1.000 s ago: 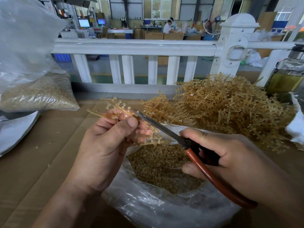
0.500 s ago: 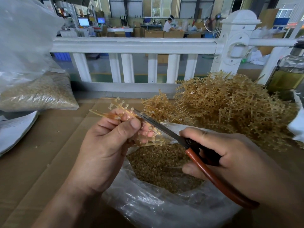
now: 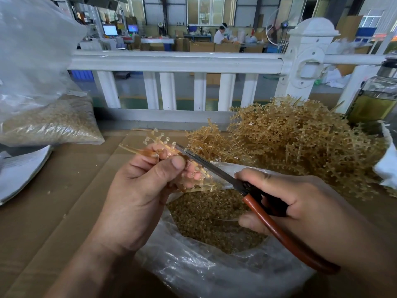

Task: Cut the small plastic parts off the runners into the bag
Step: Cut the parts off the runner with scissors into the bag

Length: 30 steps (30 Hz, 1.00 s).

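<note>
My left hand (image 3: 137, 194) pinches a translucent amber runner (image 3: 158, 140) with small round parts on its branches, held above the open clear plastic bag (image 3: 193, 267). The bag holds a heap of cut tan parts (image 3: 206, 214). My right hand (image 3: 300, 207) grips scissors (image 3: 214, 168) with red-brown handles; the blades lie along the runner beside my left thumb, their tips hidden among the branches. Part of the runner is covered by my left fingers.
A big pile of uncut tan runners (image 3: 300, 143) lies at the back right. A second clear bag of parts (image 3: 49, 123) sits at the back left on the cardboard-covered table (image 3: 53, 211). A white railing (image 3: 171, 61) runs behind, a glass jar (image 3: 373, 97) stands far right.
The runner and the scissors have barely shifted; the blades sit slightly further along the runner. Both hands keep their hold.
</note>
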Tool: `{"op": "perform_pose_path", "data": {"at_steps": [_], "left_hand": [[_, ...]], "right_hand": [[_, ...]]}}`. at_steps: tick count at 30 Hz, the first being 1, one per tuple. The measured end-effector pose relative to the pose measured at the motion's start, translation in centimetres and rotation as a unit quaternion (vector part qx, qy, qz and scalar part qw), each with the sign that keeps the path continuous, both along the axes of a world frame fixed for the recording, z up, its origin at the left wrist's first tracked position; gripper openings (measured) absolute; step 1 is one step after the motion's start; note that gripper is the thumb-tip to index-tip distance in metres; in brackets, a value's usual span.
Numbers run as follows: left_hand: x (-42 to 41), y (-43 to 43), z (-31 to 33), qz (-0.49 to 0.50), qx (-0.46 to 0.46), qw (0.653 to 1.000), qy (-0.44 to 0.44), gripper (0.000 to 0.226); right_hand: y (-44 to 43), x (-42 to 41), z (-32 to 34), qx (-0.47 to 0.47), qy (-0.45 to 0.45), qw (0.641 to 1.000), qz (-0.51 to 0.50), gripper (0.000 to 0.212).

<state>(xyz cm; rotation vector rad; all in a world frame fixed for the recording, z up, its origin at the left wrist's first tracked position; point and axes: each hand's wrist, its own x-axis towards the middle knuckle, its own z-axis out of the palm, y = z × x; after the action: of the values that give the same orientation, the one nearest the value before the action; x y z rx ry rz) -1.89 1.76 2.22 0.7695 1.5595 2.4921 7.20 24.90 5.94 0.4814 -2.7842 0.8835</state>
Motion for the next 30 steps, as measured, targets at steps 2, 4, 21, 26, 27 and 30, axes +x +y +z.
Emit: {"op": "perform_pose_path", "data": {"at_steps": [2, 4, 21, 26, 27, 30], "left_hand": [[0.01, 0.01, 0.03, -0.003, 0.001, 1.000, 0.000, 0.026], [-0.01, -0.04, 0.05, -0.004, 0.003, 1.000, -0.004, 0.028], [0.35, 0.48, 0.01, -0.008, -0.002, 1.000, -0.002, 0.027], [0.21, 0.39, -0.20, -0.010, -0.008, 1.000, -0.001, 0.026], [0.19, 0.39, -0.21, -0.010, -0.007, 1.000, 0.001, 0.026], [0.25, 0.40, -0.19, -0.011, -0.005, 1.000, 0.005, 0.026]], "right_hand": [[0.00, -0.05, 0.03, 0.001, -0.004, 1.000, 0.002, 0.051], [0.01, -0.07, 0.04, 0.003, -0.006, 1.000, 0.002, 0.051], [0.19, -0.27, -0.65, -0.009, -0.021, 1.000, -0.007, 0.053], [0.32, -0.26, -0.51, -0.008, -0.018, 1.000, 0.005, 0.051], [0.32, -0.24, -0.45, -0.007, -0.018, 1.000, 0.007, 0.051], [0.30, -0.19, -0.27, -0.005, -0.014, 1.000, 0.009, 0.051]]}}
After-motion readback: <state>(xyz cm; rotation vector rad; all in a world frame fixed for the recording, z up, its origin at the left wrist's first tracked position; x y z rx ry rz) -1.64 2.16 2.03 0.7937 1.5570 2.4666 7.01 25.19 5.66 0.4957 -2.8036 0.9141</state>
